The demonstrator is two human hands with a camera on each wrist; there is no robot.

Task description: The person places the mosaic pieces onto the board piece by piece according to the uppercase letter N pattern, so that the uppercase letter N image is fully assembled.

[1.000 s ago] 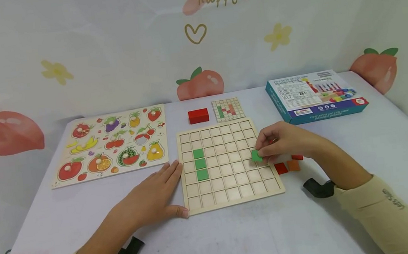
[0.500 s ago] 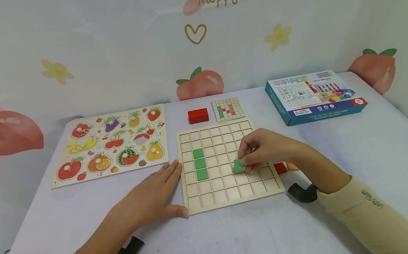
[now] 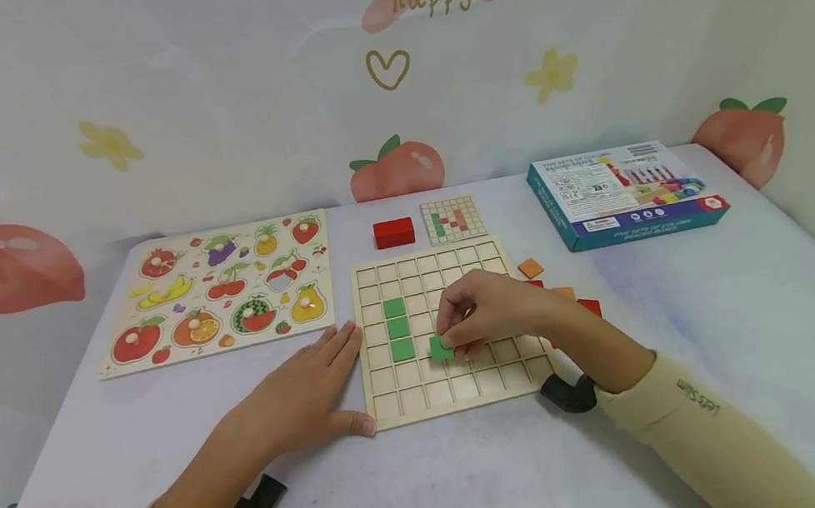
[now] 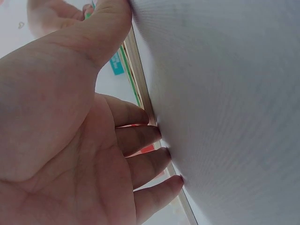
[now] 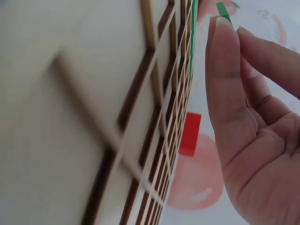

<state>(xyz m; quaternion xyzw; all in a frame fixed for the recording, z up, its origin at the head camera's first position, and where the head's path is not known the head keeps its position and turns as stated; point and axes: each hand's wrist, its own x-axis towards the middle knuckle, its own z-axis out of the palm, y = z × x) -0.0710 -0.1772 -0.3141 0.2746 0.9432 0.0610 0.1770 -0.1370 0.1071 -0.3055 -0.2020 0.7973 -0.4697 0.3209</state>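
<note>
Pinching green tile (image 3: 442, 348) over wooden board (image 3: 463, 407), R hand (image 3: 487, 308) should prob. lower it flat, edges squared to the board's grid. L hand (image 3: 303, 396), fingers outstretched, rests vs. board's L edge: decent brace imo.

The head view looks forward and down from above, the pale wooden grid board (image 3: 425, 379) near mid-frame. The left wrist view, tipped sideways, sits close behind the bare left hand (image 4: 86, 126). The right wrist view faces low across the board, sharing the red rectangular block (image 5: 191, 134), right of centre, with the head view.
</note>
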